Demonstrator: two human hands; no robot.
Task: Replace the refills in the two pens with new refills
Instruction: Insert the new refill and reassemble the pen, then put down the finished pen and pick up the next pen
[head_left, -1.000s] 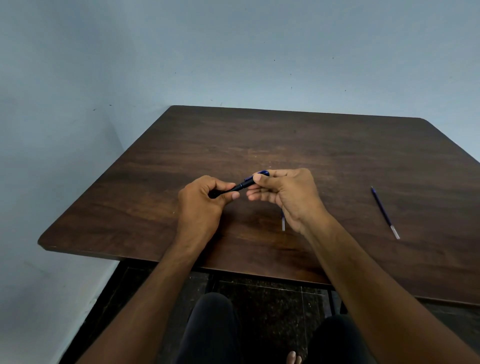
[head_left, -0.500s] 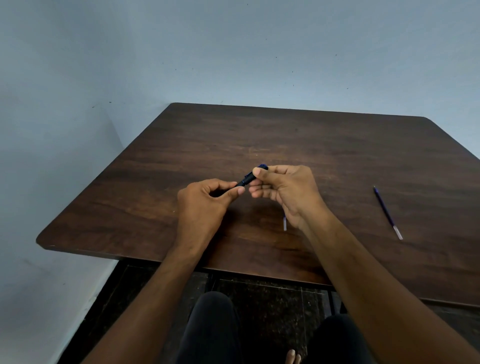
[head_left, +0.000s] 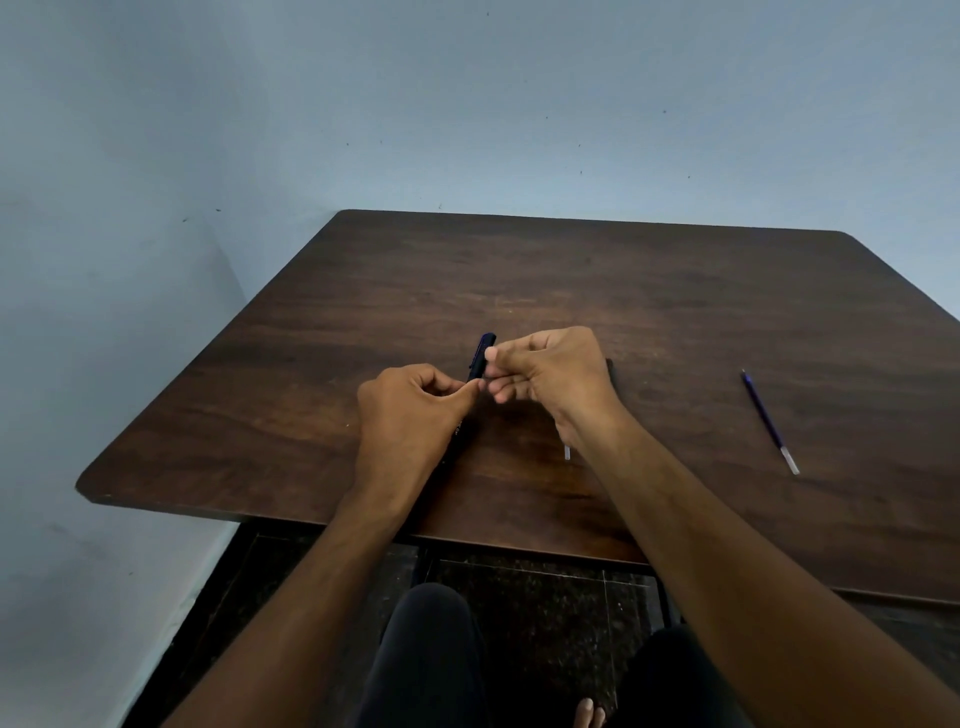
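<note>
A dark blue pen (head_left: 480, 356) is held over the middle of the brown wooden table (head_left: 649, 291), its capped end pointing away from me. My left hand (head_left: 410, 415) grips its lower barrel, which runs down past my palm. My right hand (head_left: 550, 374) pinches the pen's upper part between thumb and fingers. A blue refill (head_left: 769, 418) with a clear end lies on the table to the right, apart from both hands. The pale tip of another refill (head_left: 567, 453) shows beneath my right wrist; the remainder is hidden. A dark object (head_left: 610, 366) peeks out behind my right hand.
A pale blue wall stands behind and to the left of the table. The table's near edge runs under my forearms. Below it are my dark-clothed knees and a dark tiled floor.
The pen has swung from lying sideways between my hands to pointing away from me. Both hands kept their hold on it. The refill on the right has not moved.
</note>
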